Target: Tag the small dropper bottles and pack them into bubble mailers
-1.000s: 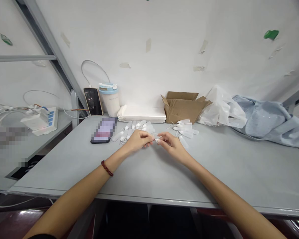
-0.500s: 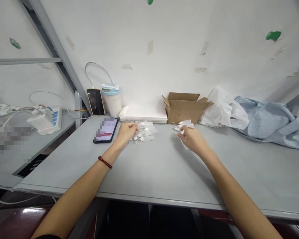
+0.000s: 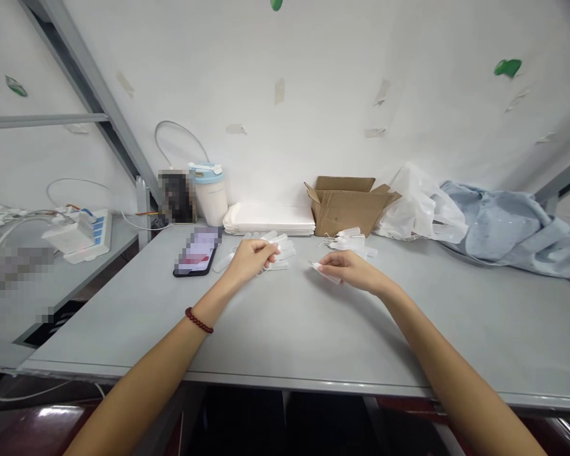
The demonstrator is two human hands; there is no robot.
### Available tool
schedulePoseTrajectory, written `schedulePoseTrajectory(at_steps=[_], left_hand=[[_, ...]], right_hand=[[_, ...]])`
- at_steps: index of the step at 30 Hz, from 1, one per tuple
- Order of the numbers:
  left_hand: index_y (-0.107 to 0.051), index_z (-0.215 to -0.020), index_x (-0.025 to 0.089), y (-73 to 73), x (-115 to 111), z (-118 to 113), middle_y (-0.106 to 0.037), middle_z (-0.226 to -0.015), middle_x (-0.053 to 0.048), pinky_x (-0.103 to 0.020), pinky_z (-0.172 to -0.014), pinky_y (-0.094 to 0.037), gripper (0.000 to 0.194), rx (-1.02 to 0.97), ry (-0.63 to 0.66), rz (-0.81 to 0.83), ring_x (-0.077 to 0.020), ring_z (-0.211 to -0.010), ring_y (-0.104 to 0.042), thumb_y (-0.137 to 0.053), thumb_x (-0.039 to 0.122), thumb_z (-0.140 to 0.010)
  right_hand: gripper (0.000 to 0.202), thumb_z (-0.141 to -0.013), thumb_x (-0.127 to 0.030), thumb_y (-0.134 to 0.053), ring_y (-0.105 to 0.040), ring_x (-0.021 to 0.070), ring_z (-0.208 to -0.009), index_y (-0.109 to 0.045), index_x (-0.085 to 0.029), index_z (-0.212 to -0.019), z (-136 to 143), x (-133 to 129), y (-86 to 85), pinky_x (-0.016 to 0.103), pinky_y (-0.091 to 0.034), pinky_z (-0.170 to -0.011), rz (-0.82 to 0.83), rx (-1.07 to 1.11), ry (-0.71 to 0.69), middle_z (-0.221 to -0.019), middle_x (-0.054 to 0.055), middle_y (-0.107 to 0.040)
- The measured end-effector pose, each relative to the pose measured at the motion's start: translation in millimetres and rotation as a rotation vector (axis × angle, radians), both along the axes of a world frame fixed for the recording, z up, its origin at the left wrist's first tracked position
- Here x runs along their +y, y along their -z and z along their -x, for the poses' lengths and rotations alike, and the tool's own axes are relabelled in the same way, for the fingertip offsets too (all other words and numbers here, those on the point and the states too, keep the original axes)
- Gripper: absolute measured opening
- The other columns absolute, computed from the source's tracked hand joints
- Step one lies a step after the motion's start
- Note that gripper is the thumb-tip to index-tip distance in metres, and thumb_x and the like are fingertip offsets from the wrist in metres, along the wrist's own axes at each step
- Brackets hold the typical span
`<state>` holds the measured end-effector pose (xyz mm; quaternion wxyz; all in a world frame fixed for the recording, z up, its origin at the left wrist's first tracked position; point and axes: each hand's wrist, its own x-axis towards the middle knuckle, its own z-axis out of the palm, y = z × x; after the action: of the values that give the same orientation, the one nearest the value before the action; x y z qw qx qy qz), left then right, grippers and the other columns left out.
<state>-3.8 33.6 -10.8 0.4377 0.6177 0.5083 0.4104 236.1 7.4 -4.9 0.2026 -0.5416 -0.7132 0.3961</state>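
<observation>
My right hand (image 3: 354, 269) pinches a slim white tag-like piece (image 3: 331, 277) with a thin wire or string at its tip, held just above the table. Behind that hand, several similar white pieces (image 3: 349, 239) lie in a small pile with thin strings sticking out to the left. My left hand (image 3: 253, 258) has thumb and fingers pressed together over another group of white pieces (image 3: 285, 250). What it pinches, if anything, I cannot make out. Part of this group is hidden behind the fingers.
On the grey table (image 3: 285, 329) stand a cardboard box (image 3: 344, 212), a stack of white sheets or envelopes (image 3: 268, 220) and a blue-lidded cup (image 3: 209, 196). A phone (image 3: 197, 252) lies left. A plastic bag (image 3: 415, 206) and blue cloth (image 3: 508, 225) sit right; a power strip (image 3: 95, 237) is far left.
My right hand has drawn away from the right pile, left and toward me, with one white piece in its fingers. My left hand has shifted slightly right and toward me.
</observation>
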Motion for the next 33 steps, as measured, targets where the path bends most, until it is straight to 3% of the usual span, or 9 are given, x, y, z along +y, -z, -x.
schedulePoseTrajectory(at_steps=[2, 5, 13, 22, 28, 33], left_hand=[[-0.068, -0.073, 0.011, 2.7, -3.1, -3.6, -0.059, -0.061, -0.002, -0.020, -0.046, -0.035, 0.035, 0.048, 0.099, 0.018, -0.0082, -0.050, -0.048, -0.056, 0.044, -0.077], [-0.068, -0.076, 0.011, 7.1, -5.3, -7.4, -0.061, -0.063, -0.003, -0.021, -0.047, -0.037, 0.039, 0.088, 0.194, 0.045, -0.0087, -0.050, -0.049, -0.053, 0.047, -0.080], [-0.067, -0.082, 0.011, 4.2, -6.7, -8.4, -0.062, -0.068, -0.004, -0.021, -0.047, -0.038, 0.040, -0.060, 0.227, 0.133, -0.0087, -0.053, -0.050, -0.053, 0.048, -0.081], [-0.066, -0.086, 0.012, 3.5, -9.3, -10.1, -0.064, -0.073, -0.004, -0.020, -0.046, -0.039, 0.029, 0.034, 0.298, 0.088, -0.0090, -0.055, -0.051, -0.055, 0.038, -0.079], [-0.065, -0.075, 0.014, 3.1, -11.0, -10.3, -0.063, -0.071, -0.005, -0.021, -0.048, -0.040, 0.026, 0.035, 0.363, 0.095, -0.0094, -0.055, -0.051, -0.060, 0.039, -0.075], [-0.066, -0.074, 0.013, 3.1, -12.7, -11.9, -0.063, -0.072, -0.005, -0.021, -0.049, -0.039, 0.027, -0.024, 0.343, 0.124, -0.0095, -0.056, -0.050, -0.062, 0.041, -0.074]], right_hand=[[0.028, -0.080, -0.044, -0.056, -0.051, 0.0127, -0.065, -0.063, -0.017, -0.080, 5.5, -3.9, -3.2, 0.027, -0.042, -0.059, 0.053, 0.218, -0.061, -0.077, 0.003, -0.061], [0.027, -0.080, -0.042, -0.056, -0.050, 0.0110, -0.063, -0.063, -0.016, -0.079, 12.9, -9.0, -7.6, 0.027, -0.042, -0.062, 0.070, 0.350, -0.033, -0.076, 0.003, -0.061], [0.024, -0.078, -0.038, -0.056, -0.050, 0.0115, -0.061, -0.062, -0.016, -0.072, 14.5, -8.1, -6.0, 0.028, -0.041, -0.061, 0.071, 0.396, 0.031, -0.072, 0.003, -0.059], [0.026, -0.077, -0.040, -0.057, -0.047, 0.0110, -0.057, -0.059, -0.016, -0.070, 16.5, -6.8, -2.5, 0.026, -0.040, -0.056, 0.083, 0.493, 0.062, -0.064, 0.002, -0.054], [0.025, -0.077, -0.040, -0.058, -0.046, 0.0108, -0.056, -0.058, -0.016, -0.071, 17.9, -6.2, -1.8, 0.026, -0.038, -0.053, 0.077, 0.500, 0.085, -0.062, 0.001, -0.054], [0.028, -0.077, -0.043, -0.058, -0.046, 0.0105, -0.055, -0.056, -0.016, -0.069, 20.5, -7.3, -0.3, 0.025, -0.037, -0.052, 0.086, 0.488, 0.062, -0.062, 0.001, -0.054]])
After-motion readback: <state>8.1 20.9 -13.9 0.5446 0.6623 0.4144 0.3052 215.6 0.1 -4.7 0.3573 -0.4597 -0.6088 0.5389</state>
